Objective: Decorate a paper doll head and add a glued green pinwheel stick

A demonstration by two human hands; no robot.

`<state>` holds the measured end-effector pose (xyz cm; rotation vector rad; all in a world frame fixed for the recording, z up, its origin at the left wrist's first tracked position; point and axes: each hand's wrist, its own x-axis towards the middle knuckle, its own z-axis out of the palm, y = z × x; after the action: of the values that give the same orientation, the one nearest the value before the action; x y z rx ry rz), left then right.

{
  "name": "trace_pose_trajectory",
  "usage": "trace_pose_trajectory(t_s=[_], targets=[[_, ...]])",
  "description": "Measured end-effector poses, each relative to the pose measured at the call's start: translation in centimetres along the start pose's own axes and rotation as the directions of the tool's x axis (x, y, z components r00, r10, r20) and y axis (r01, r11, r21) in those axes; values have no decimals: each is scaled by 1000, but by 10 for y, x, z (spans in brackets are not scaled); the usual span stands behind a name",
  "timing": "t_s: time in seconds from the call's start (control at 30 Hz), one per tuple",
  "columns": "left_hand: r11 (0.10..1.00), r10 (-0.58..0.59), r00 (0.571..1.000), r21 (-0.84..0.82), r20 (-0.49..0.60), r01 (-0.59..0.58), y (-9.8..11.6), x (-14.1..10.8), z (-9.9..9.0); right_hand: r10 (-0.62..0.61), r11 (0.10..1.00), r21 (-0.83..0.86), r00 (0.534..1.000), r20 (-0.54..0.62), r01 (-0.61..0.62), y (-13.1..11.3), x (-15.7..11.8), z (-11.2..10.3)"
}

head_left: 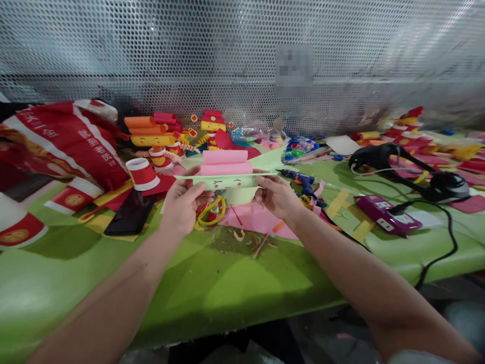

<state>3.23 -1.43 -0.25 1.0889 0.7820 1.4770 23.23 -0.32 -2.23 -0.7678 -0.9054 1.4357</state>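
Between my two hands, above the table, is a pale green paper figure (pixel 227 182) with a drawn smiling face and pink cheeks. Two pink paper rolls (pixel 226 163) sit on top of it, one over the other. My left hand (pixel 184 202) pinches its left end, thumb in front. Its right end is gripped by my right hand (pixel 278 194), thumb and fingers closed on the paper. Beneath the figure lie yellow-handled scissors (pixel 211 212), partly hidden, and a pink paper sheet (pixel 257 218) with scraps around it.
Red-and-white paper cups (pixel 142 175) and a black phone (pixel 131 212) lie at left, before a red bag (pixel 71 141). Finished-looking paper figures (pixel 149 139) stand behind. At right are a blue glue gun (pixel 301 181), a purple power strip (pixel 386 215) with a black cable, and a black headset (pixel 409 169).
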Motion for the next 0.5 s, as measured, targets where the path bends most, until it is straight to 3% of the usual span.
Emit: trace_pose_trajectory(t_s=[0.23,0.43,0.5], targets=[[999,21,1000,25,-12,-20,-2,1,-2,-159,987,-23,979,-127,157,2,-1,3],[999,24,1000,38,-11,-24,-3,2,-3,-147,989,4,987,66,147,13,-2,5],[999,19,1000,44,-5,-19,-4,1,-2,-105,994,-17,992,72,107,16,-3,6]])
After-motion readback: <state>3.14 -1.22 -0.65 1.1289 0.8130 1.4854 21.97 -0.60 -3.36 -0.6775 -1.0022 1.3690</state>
